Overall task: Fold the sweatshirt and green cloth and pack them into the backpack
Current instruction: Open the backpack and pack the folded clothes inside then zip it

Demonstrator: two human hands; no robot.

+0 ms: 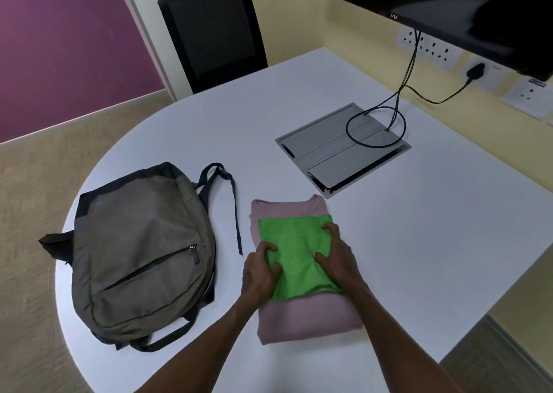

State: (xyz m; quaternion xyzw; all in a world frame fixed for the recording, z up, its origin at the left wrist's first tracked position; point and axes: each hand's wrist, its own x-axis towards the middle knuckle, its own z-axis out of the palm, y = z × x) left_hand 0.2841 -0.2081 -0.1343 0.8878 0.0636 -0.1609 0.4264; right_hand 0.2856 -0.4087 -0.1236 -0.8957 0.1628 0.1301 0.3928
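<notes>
Two folded things lie stacked in front of us on the white bench (389,243): the pink sweatshirt (305,318), folded into a rectangle whose long axis runs away from us, and the green cloth (296,258) laid on its far half, well inside the sweatshirt's edges. Our left hand (260,276) sits at the cloth's left edge with fingers curled down, seemingly pinching that edge, and our right hand (336,258) sits on the right edge with fingers bent onto the fabric; whether either also catches the sweatshirt beneath we cannot tell. We judge the folding done or nearly so, with packing the step to come. The relation that matters is sideways: the grey backpack (140,252) lies flat to our left of the stack, near but apart from it, its long axis roughly parallel to the sweatshirt's, so our left hand is the nearer one. Its front pocket zip looks closed, and we cannot see whether the main compartment is open, so it likely needs opening first. One loose strap (235,210) trails across the bare strip of bench between bag and stack, where a slid bundle could snag. To the right and ahead the bench has room, up to the grey cable box (329,150); the bench's curved near edge is close behind the backpack.
</notes>
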